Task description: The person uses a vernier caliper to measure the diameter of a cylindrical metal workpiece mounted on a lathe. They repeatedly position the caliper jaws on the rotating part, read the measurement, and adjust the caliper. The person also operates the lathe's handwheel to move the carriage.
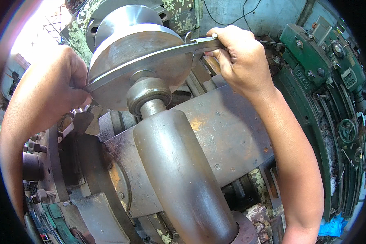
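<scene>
A round metal workpiece [162, 75] with a broad disc face sits at the upper middle, a shiny stepped section [128, 18] behind it. Against its centre presses a rotating lathe centre [149, 95], which sticks out of a thick steel tailstock quill [177, 162]. Across the disc lies a long steel caliper [150, 57], slanting up to the right. My left hand [59, 79] pinches its lower left end beside the disc's edge. With thumb and fingers, my right hand [244, 59] grips its upper right end, beyond the disc's other side.
Below the workpiece spreads a flat, stained metal plate [232, 138]. A bolted steel block [55, 166] stands at the left. Green machinery [313, 77] with knobs and a handwheel [347, 131] lines the right side. A blue plastic bag [332, 226] lies at the lower right.
</scene>
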Demonstrator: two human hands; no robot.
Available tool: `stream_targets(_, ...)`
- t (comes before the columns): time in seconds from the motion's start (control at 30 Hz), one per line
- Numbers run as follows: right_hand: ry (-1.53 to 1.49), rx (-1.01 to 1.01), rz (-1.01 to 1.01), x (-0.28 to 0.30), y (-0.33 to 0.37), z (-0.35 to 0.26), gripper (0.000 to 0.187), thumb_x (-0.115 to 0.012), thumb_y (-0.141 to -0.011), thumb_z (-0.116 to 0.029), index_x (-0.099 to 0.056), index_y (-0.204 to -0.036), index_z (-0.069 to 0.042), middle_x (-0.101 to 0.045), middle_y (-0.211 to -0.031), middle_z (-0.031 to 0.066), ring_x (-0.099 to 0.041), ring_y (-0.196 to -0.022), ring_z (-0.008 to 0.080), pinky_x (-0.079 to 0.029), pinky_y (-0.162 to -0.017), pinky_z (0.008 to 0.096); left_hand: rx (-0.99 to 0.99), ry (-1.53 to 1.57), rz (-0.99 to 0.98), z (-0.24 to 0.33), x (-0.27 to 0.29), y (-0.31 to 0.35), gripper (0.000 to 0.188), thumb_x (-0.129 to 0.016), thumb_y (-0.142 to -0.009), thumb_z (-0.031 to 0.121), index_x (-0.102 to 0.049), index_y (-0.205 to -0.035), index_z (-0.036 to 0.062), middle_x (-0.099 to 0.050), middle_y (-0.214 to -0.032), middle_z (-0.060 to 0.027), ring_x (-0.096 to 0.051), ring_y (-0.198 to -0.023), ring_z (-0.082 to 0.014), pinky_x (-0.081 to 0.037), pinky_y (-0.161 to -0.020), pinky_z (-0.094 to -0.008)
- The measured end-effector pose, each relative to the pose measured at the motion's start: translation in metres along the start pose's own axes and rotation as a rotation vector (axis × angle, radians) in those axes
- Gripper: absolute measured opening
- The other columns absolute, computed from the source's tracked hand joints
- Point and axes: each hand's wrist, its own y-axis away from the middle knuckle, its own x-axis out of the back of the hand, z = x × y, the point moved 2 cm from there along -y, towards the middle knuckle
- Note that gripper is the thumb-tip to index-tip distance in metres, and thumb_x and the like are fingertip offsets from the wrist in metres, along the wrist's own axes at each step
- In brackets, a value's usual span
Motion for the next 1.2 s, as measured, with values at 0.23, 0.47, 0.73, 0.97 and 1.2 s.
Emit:
stream_targets(0.23,0.0,0.012,-0.01,0.001,0.001,0.001,0.018,-0.068,-0.082,-0.003,-0.067,-0.1,-0.002,-0.067,-0.084,0.0166,-0.067,-0.082,0.0361,-0.054,-0.077,0.045,-0.007,0.021,0.005,-0.003,0.0,0.001,0.009,-0.079,-0.071,-0.005,-0.07,-0.072,-0.0063,-0.062,-0.058,-0.0101,-0.062,-0.053,-0.0151,-0.047,-0.052,-0.0318)
stream_targets(0.47,0.002,-0.007,0.03,-0.002,0.005,-0.001,0.02,-0.069,-0.082,-0.002,-0.067,-0.102,-0.002,-0.066,-0.084,0.0168,-0.067,-0.082,0.0369,-0.054,-0.078,0.0445,-0.122,-0.037,0.087,-0.005,-0.002,0.003,0.008,-0.079,-0.072,-0.004,-0.071,-0.074,-0.0062,-0.064,-0.059,-0.0111,-0.063,-0.053,-0.0161,-0.048,-0.053,-0.0324)
stream_targets(0.73,-0.032,-0.008,0.034,-0.004,0.007,0.002,0.019,-0.07,-0.083,-0.002,-0.068,-0.103,-0.003,-0.067,-0.084,0.0158,-0.067,-0.081,0.0355,-0.054,-0.078,0.0435,-0.067,-0.022,0.07,-0.003,-0.002,0.003,0.008,-0.078,-0.072,-0.004,-0.071,-0.075,-0.0063,-0.063,-0.059,-0.0112,-0.063,-0.053,-0.0157,-0.047,-0.053,-0.0319)
stream_targets(0.97,-0.008,-0.043,0.017,-0.006,0.011,0.001,0.02,-0.07,-0.083,-0.002,-0.068,-0.102,-0.003,-0.067,-0.085,0.0155,-0.067,-0.082,0.0354,-0.053,-0.079,0.0448,-0.046,0.017,0.05,-0.004,-0.003,0.002,0.008,-0.078,-0.072,-0.006,-0.07,-0.074,-0.0064,-0.062,-0.059,-0.0097,-0.062,-0.053,-0.0142,-0.047,-0.052,-0.0313)
stream_targets(1.2,-0.025,-0.062,0.009,-0.006,0.014,-0.001,0.023,-0.074,-0.082,-0.001,-0.068,-0.104,-0.003,-0.068,-0.086,0.0149,-0.067,-0.082,0.0343,-0.053,-0.079,0.0421,-0.029,0.035,0.085,0.001,-0.003,0.003,0.008,-0.078,-0.072,-0.007,-0.07,-0.075,-0.0068,-0.062,-0.059,-0.0086,-0.061,-0.053,-0.0135,-0.046,-0.051,-0.0304)
